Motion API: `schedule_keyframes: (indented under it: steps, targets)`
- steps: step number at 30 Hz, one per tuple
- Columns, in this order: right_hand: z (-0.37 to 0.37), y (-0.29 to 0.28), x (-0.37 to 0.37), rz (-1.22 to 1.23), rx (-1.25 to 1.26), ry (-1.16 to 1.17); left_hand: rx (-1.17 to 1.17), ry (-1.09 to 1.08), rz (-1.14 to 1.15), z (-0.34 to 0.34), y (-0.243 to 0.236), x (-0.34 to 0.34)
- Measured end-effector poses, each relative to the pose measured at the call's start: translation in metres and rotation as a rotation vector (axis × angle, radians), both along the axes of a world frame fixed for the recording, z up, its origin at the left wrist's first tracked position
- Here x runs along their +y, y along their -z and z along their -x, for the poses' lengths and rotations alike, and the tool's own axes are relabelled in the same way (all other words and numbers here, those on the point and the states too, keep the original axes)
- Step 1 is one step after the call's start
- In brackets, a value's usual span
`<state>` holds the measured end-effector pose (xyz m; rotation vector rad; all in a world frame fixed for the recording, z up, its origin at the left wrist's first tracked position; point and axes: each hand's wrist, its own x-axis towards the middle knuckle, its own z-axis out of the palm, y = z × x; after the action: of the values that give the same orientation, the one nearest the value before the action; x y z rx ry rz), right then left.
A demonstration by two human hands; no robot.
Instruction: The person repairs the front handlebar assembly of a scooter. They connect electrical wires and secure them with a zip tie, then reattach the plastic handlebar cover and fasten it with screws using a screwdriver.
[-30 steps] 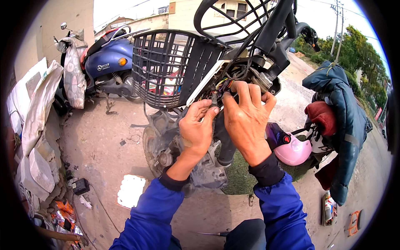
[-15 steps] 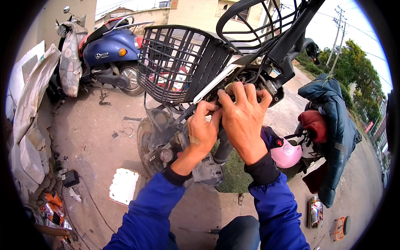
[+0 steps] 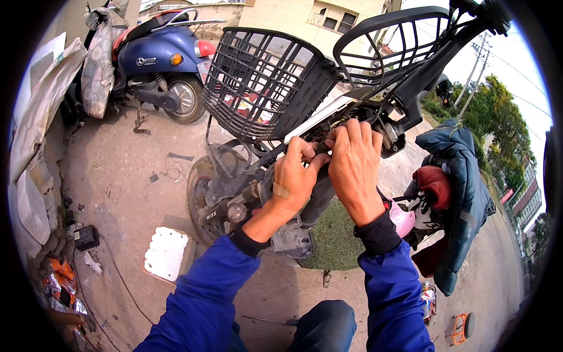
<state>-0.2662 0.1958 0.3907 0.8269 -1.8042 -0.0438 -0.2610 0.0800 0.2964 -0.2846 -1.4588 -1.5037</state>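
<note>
I'm handling wiring point(image 3: 336, 122), upper centre of frame;
my left hand point(image 3: 295, 176) is pointing upward, fingers pinching it; my right hand point(image 3: 356, 170) is arching alongside, fingertips mostly hidden; their grip I cannot tell.

left hand point(image 3: 295, 179) pinching wiring point(image 3: 336, 122), right hand point(image 3: 356, 167) close alongside, front of dark scooter point(image 3: 319, 199), black basket point(image 3: 304, 91), blue scooter point(image 3: 155, 61) at far-left corner of ground point(image 3: 132, 176)

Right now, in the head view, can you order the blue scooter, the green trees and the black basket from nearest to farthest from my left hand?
From your left hand:
1. Black basket, just beyond it, slightly left.
2. Blue scooter, farther off, upper left.
3. Green trees, right, in the far background.
</note>
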Motion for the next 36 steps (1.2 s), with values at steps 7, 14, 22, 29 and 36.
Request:
schedule_keyframes:
  steps: [7, 14, 22, 29, 36]
  targets:
    - [0.015, 0.003, 0.005, 0.090, 0.106, -0.056, -0.002, 0.076, 0.067, -0.001, 0.001, -0.009]
    - [0.014, 0.003, 0.004, 0.157, 0.041, -0.134, -0.022, 0.057, 0.202, -0.007, 0.002, -0.012]
    - [-0.010, -0.008, 0.028, -0.014, -0.146, -0.246, -0.119, 0.220, 0.097, 0.000, 0.003, -0.014]
    - [0.006, 0.004, 0.028, 0.040, 0.009, -0.161, -0.069, 0.294, -0.001, 0.003, 0.003, -0.007]
    - [0.012, 0.007, -0.002, 0.202, 0.070, -0.084, -0.011, 0.278, -0.019, 0.003, 0.006, -0.004]
